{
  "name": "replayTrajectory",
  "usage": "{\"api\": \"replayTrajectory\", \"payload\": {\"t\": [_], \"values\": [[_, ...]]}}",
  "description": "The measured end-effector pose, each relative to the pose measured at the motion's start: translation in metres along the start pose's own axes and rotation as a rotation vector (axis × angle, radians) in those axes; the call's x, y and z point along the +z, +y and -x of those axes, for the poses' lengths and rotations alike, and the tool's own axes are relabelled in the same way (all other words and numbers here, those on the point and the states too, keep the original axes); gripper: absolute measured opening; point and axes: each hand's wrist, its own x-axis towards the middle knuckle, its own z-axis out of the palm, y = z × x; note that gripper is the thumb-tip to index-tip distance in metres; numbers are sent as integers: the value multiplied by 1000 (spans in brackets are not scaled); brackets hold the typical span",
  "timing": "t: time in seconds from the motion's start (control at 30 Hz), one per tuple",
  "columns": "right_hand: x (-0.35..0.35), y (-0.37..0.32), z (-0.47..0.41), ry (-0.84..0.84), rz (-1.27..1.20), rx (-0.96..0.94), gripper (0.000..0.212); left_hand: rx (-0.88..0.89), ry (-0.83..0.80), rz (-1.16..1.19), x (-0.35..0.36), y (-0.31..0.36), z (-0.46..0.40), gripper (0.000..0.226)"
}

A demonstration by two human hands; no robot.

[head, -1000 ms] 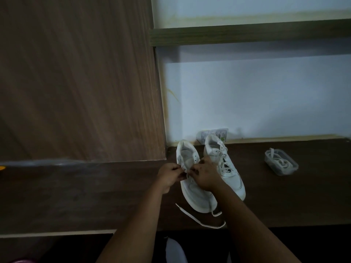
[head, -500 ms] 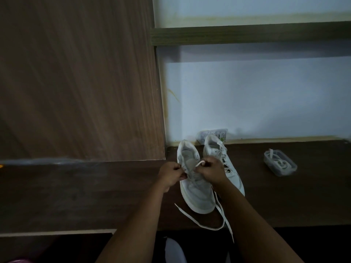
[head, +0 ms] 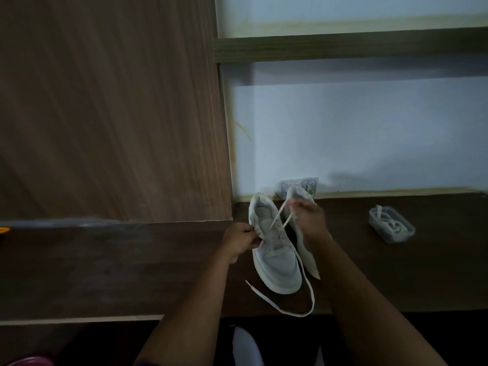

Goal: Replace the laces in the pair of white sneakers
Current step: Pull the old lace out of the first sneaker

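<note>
Two white sneakers stand side by side on the dark wooden tabletop (head: 105, 273), toes toward me. On the left sneaker (head: 274, 262) my left hand (head: 241, 240) pinches the eyelet edge. My right hand (head: 307, 220) is raised over the right sneaker (head: 307, 260), mostly hidden by my forearm, and grips a loop of the white lace (head: 287, 305). That lace runs taut from the left sneaker's eyelets up to my right hand; its loose tail curls past the toe to the table's front edge.
A clear plastic box (head: 392, 227) holding coiled white laces sits to the right. A small printed packet (head: 297, 184) leans on the white wall behind the sneakers. A tall wooden panel (head: 105, 114) rises at left; a shelf (head: 343, 46) runs above.
My right hand has risen and moved back-right, drawing the lace out of the left sneaker's eyelets into a taut loop. The loose tail has slid along the table. My left hand stays put.
</note>
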Motion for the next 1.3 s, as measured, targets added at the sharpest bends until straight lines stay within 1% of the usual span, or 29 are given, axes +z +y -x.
{"api": "replayTrajectory", "payload": {"t": [0.03,0.07,0.1,0.13,0.17,0.2,0.27,0.33,0.4,0.43,0.5,0.53,0.6,0.63,0.67,0.73,0.8,0.83,0.87,0.93,0.97,1.0,1.03,1.07,1.1,1.13,1.17,1.23,1.3], "values": [[-6,-4,-2,61,-144,130,13,6,9,-30,0,0,0,16],[-11,-7,-5,60,-106,187,15,11,15,-54,0,0,0,17],[-14,-5,-8,13,137,157,20,13,15,-67,1,1,1,18],[-16,-2,-7,-50,468,74,26,15,14,-69,1,1,2,19],[-15,3,-6,-49,760,-46,29,16,15,-63,1,1,3,19],[-12,8,-5,-25,954,-149,31,16,16,-54,1,2,4,19],[2,13,4,-57,1102,-376,39,24,20,-44,2,3,6,19],[17,14,11,-219,1225,-540,35,36,29,-52,2,5,6,21],[22,18,14,-335,1342,-548,25,27,33,-61,1,7,8,22],[20,20,11,-330,1318,-520,22,21,35,-78,0,7,9,21],[14,23,4,-192,1137,-453,20,19,46,-154,-2,7,10,21],[9,17,1,-60,913,-388,19,28,56,-200,-2,7,11,22],[-7,-8,-7,172,198,-132,17,58,75,-267,-3,8,12,22],[-17,-20,-10,261,-85,-26,22,66,83,-290,-2,7,12,21],[-29,-30,-13,336,-231,18,23,72,85,-310,-2,8,11,21],[-45,-47,-18,385,-188,-2,18,89,84,-409,-1,9,11,20],[-44,-57,-19,284,9,-33,14,145,145,-584,3,11,12,14],[-37,-60,-17,210,121,-59,13,207,194,-617,8,12,15,18],[-26,-63,-13,133,265,-108,13,273,216,-576,15,12,18,37],[1,-64,-1,-78,461,-208,14,319,160,-274,32,16,22,76],[14,-63,5,-223,457,-194,13,299,110,-66,39,19,21,80],[25,-60,11,-355,400,-151,12,264,46,143,43,24,21,67],[30,-56,13,-410,303,-85,12,206,-5,340,42,30,21,45],[31,-52,10,-370,181,-24,13,127,-5,523,39,36,22,21],[27,-45,6,-271,87,25,15,28,23,679,32,43,24,6],[20,-36,0,-177,64,39,16,-61,82,814,22,46,24,8],[9,-28,-4,-117,152,25,15,-110,172,906,10,47,23,8],[-10,-11,-5,-156,537,-53,13,-154,372,893,-12,45,19,12],[-18,9,-2,-302,767,-37,19,-209,500,594,-27,39,9,27]]}}
